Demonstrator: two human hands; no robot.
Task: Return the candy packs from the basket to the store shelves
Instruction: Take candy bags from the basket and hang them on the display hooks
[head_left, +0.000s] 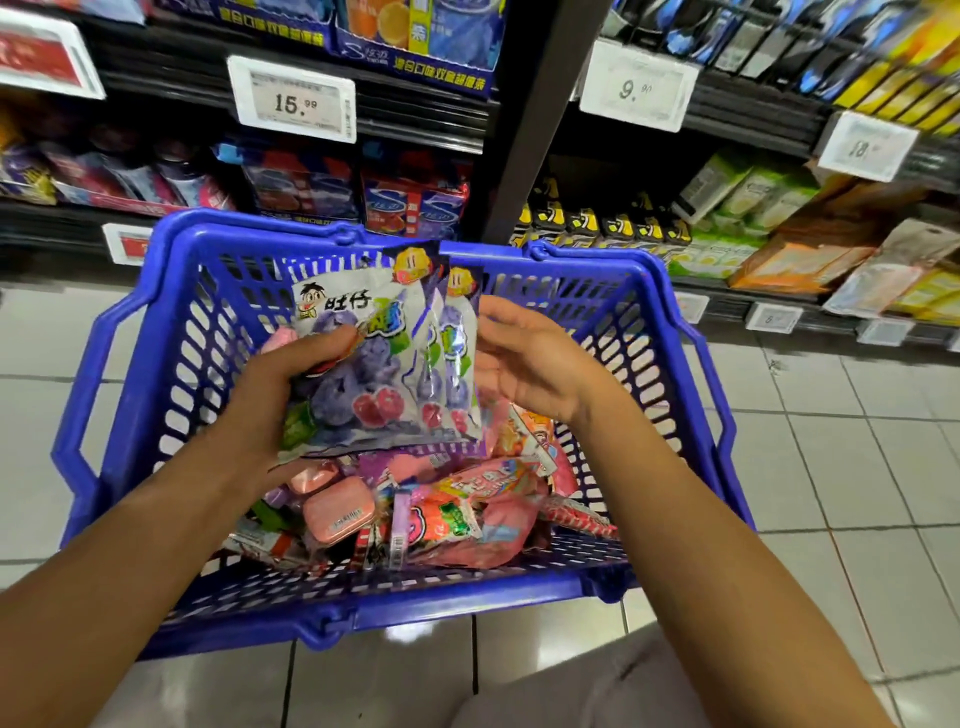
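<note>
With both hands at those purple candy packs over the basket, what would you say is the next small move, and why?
Probably lift the purple candy packs clear of the blue basket and carry them up toward the shelves. The left hand already grips them as a fanned bunch, and the right hand steadies their edge with relaxed fingers, so closing it on them first should keep them together.

Both forearms are bare from wrist to the frame's lower edge; no sleeve cuff shows on either. Left hand (291, 395) carries no ring, watch or glove. Right hand (524, 358) likewise carries no ring, band or glove. At bottom centre, a patch of pale grey-beige cloth (582, 691) is visible, softly creased; garment type cannot be determined.
</note>
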